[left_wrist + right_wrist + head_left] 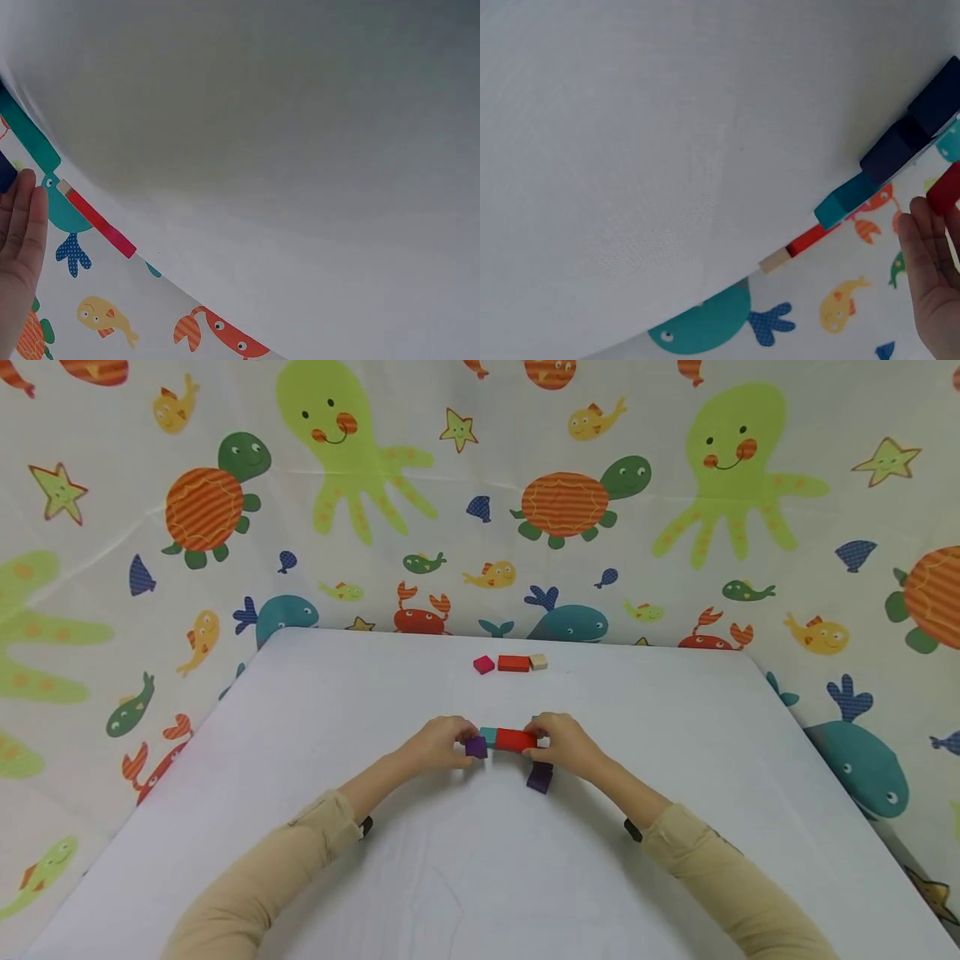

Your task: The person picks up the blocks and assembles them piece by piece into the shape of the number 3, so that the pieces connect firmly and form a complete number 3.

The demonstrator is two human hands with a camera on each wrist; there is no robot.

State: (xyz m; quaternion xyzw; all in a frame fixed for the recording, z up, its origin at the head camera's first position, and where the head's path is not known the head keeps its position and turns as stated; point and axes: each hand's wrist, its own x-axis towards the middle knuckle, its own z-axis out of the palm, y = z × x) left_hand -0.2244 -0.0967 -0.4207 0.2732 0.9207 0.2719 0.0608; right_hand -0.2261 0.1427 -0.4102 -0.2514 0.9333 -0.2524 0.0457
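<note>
Near the middle of the table, my left hand (441,745) pinches a small purple block (476,747) between thumb and fingers. The same block (6,174) shows at the edge of the left wrist view. My right hand (566,745) grips the right end of a red rectangular block (514,741); a corner of this red block (945,189) appears in the right wrist view. Between the hands, a teal block (488,736) adjoins the red one's left end. Dark purple blocks (539,778) lie just below the right hand, and another teal block (845,199) lies beyond them, mostly hidden in the head view.
Toward the table's back edge lie a pink block (483,665), a red block (513,663) and a cream block (538,662) in a row. A white cloth covers the table (360,685). Behind it hangs a curtain (480,460) printed with sea animals.
</note>
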